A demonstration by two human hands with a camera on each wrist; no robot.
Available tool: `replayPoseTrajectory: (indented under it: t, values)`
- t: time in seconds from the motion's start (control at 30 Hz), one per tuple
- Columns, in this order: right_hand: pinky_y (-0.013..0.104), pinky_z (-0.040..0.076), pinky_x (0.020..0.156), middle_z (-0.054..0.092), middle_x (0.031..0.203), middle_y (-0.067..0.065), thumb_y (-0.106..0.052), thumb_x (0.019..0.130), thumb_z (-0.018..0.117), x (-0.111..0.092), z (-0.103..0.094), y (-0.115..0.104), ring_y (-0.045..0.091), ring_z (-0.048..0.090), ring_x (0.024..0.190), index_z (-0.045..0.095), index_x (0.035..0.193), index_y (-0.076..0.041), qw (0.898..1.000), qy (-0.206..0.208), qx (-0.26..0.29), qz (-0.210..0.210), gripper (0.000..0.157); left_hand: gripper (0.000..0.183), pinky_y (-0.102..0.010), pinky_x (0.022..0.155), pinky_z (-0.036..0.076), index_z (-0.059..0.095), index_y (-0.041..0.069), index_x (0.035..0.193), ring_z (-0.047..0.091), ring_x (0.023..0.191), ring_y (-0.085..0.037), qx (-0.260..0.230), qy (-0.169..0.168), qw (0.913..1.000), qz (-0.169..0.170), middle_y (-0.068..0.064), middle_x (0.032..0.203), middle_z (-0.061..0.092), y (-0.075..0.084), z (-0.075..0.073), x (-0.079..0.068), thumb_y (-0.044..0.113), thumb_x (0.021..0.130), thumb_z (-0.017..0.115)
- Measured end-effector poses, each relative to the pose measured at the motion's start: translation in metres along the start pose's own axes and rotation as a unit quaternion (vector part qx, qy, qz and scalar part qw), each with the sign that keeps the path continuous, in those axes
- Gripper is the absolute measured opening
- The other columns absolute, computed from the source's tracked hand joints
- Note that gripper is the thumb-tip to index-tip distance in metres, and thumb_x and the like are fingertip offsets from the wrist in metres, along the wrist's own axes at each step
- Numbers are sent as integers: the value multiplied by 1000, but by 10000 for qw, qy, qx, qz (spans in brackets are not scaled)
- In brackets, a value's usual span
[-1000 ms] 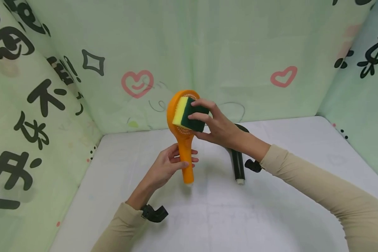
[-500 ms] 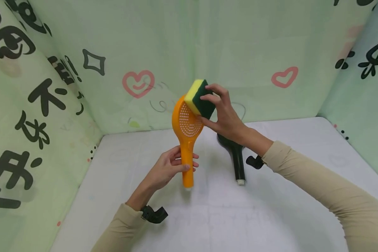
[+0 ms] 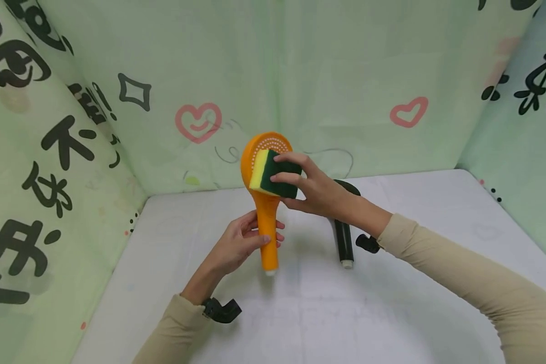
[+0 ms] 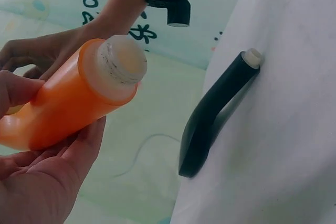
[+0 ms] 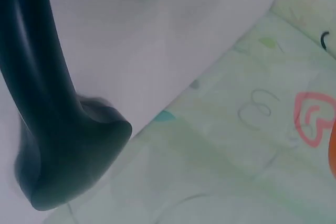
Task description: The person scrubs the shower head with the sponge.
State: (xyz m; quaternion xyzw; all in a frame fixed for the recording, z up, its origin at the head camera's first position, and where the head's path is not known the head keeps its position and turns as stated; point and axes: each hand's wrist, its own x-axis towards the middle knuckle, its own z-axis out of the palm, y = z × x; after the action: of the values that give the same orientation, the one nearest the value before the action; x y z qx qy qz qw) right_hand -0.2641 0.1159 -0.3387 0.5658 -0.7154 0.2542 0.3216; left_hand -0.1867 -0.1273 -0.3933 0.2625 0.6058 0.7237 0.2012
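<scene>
An orange shower head (image 3: 269,212) is held upright by its handle in my left hand (image 3: 236,245), its perforated face turned toward me. My right hand (image 3: 320,187) pinches a sponge (image 3: 279,174), yellow with a dark green scouring side, and the yellow side lies against the lower part of that face. Seen from the left wrist, the pale threaded end of the orange shower head (image 4: 68,100) points toward the camera, with left-hand fingers around the handle. In the right wrist view only a sliver of orange shows at the right edge; the sponge is out of sight there.
A black shower head (image 3: 344,242) lies on the white table (image 3: 336,313), its head partly hidden behind my right hand and forearm. Pale green printed curtains (image 3: 327,65) surround the table at the back and sides.
The sponge in my right hand went up to the top right of the shower head's face, then came down to its lower part. My left hand keeps its grip on the handle.
</scene>
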Motion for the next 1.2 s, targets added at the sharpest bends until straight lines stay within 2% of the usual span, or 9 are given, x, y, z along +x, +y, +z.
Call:
replayPoseTrajectory:
  t: [0.17,0.3,0.37,0.5,0.63,0.83,0.97,1.1,1.2]
  values:
    - [49,55,98,30,146,24,-2,80,85,2,-9,15,42,42,134,45,135,-14,9975,231,-106,653,68,47,-43,98,55,44,-1,144,69,102,-29,-7,81,9998,-175,-21,121,60,0,1,-1,-3,97,54]
    - [52,53,100,30,149,23,-2,84,82,4,-18,25,38,39,137,46,136,-11,9898,594,-211,1276,63,49,-42,98,55,42,-2,144,69,100,-28,-48,87,9991,-419,-19,120,61,-3,3,-5,-4,96,53]
    - [52,53,100,30,149,22,0,83,83,4,-20,25,35,38,138,48,135,-11,9872,659,-137,1445,64,50,-42,98,55,42,-3,144,69,100,-28,-48,68,9989,-458,-18,120,61,-4,4,-6,-5,95,53]
    - [50,54,100,30,149,22,-4,84,82,2,-10,11,37,38,137,49,136,-13,9923,251,21,1210,63,51,-42,98,55,41,-2,144,69,100,-28,-51,132,9994,-327,-19,120,60,-4,3,-4,-3,94,53]
    - [45,52,102,32,149,21,-7,84,81,-1,5,-8,38,37,137,50,136,-15,9972,-149,208,704,61,51,-42,99,55,41,-1,144,69,101,-28,-151,198,9995,-218,-20,120,59,-5,0,-3,-2,95,54]
    - [41,49,105,35,145,21,-6,83,83,-3,9,-12,37,41,134,52,134,-14,9996,-253,130,-17,60,51,-40,99,55,40,-2,144,68,101,-28,-291,122,9994,-141,-21,120,58,-7,-2,-4,-1,95,54]
    - [44,52,102,34,147,21,-1,80,84,-3,4,-2,37,40,135,52,134,-15,9995,-206,62,239,64,49,-39,98,55,40,-4,144,67,100,-28,-276,35,9995,-135,-17,117,59,-6,-3,-3,-2,96,53]
    - [47,54,100,32,150,22,-2,82,83,-1,-3,7,39,38,136,49,136,-15,9973,-153,-2,719,65,48,-38,99,55,41,-4,143,67,101,-28,-296,24,9993,-246,-17,117,59,-6,-3,-1,-1,97,54]
    - [49,54,99,31,151,22,-6,87,81,2,-9,17,38,39,136,48,138,-12,9923,116,-101,1228,61,48,-38,98,56,41,-5,142,67,100,-26,-294,33,9987,-418,-19,117,59,-8,-1,-2,-1,96,54]
